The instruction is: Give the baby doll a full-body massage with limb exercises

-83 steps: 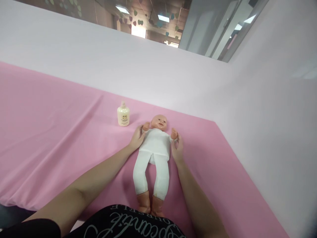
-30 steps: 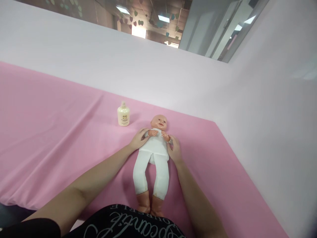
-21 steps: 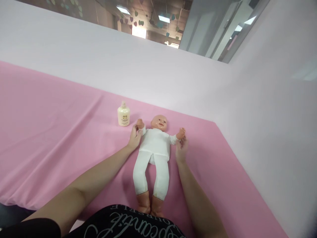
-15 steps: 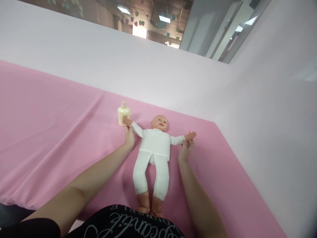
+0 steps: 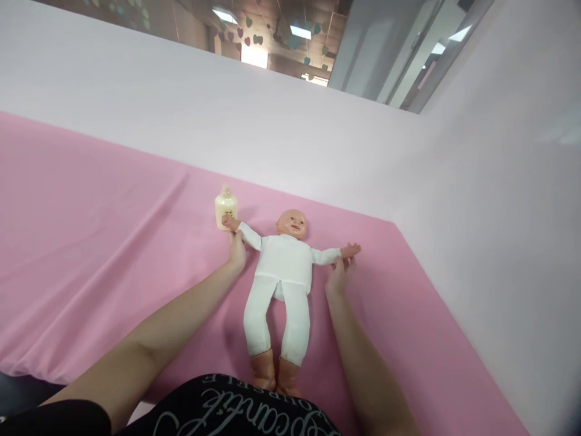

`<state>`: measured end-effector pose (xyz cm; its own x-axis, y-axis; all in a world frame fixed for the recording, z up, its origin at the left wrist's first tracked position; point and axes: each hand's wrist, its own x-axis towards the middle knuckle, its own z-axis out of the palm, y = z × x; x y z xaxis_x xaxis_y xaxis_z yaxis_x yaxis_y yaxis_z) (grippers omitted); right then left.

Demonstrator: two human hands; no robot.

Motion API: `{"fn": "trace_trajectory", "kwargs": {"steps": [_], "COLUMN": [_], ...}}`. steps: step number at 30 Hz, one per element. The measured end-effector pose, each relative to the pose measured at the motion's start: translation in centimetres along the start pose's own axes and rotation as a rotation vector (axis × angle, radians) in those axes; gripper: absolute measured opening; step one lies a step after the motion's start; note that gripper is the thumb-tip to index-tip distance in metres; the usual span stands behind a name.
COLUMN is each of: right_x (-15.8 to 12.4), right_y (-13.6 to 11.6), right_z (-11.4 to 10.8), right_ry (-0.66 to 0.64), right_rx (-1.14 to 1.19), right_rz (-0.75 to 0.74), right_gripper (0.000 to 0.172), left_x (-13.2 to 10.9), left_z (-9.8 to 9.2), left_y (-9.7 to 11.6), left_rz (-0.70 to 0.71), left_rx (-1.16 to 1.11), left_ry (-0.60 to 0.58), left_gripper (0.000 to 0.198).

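A baby doll (image 5: 284,259) with a white cloth body lies on its back, head toward the wall and feet toward me. Both its arms are stretched out sideways. My left hand (image 5: 236,249) is closed around the doll's arm near the wrist on the left side. On the right side my right hand (image 5: 339,275) grips the other arm near its wrist, fingers partly hidden behind it. A cream-coloured bottle (image 5: 226,206) stands upright just behind the doll's hand on the left, which overlaps it in view; whether they touch I cannot tell.
A pink sheet (image 5: 113,224), creased at the left, covers the surface under the doll. White walls (image 5: 254,139) rise behind it and along the right. Above the back wall is a window (image 5: 272,36) with heart-shaped decorations.
The doll's hands have turned slightly at the wrists, most plainly the right-side one, which now looks flatter. My hands keep their places on its arms.
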<state>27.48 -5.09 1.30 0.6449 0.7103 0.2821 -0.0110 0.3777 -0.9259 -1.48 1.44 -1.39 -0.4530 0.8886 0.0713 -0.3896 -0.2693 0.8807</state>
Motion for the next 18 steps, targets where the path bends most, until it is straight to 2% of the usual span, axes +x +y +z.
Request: {"fn": "trace_trajectory", "kwargs": {"steps": [4,8,14,18], "right_x": [-0.9,-1.5,-1.9,-2.0], "right_y": [-0.3,-0.2,-0.6,-0.7], "right_z": [0.4,0.6,1.1,1.2], "right_ry": [-0.146,-0.31,-0.566,-0.575], "right_rx": [-0.096,-0.203,-0.414,-0.398], "right_rz": [-0.2,-0.303,-0.381,-0.357], "right_gripper": [0.062,0.057,0.036,0.034], "left_x": [-1.0,-1.9,-2.7,-2.8], "left_z": [0.4,0.8,1.4,1.6], "left_y": [0.5,0.9,1.8,1.8], "left_rz": [0.156,0.276,0.361,0.386], "left_rx": [0.103,0.24,0.449,0.468], "left_ry": [-0.183,-0.378,-0.543,-0.588], "left_gripper": [0.036,0.045,0.039,0.036]}}
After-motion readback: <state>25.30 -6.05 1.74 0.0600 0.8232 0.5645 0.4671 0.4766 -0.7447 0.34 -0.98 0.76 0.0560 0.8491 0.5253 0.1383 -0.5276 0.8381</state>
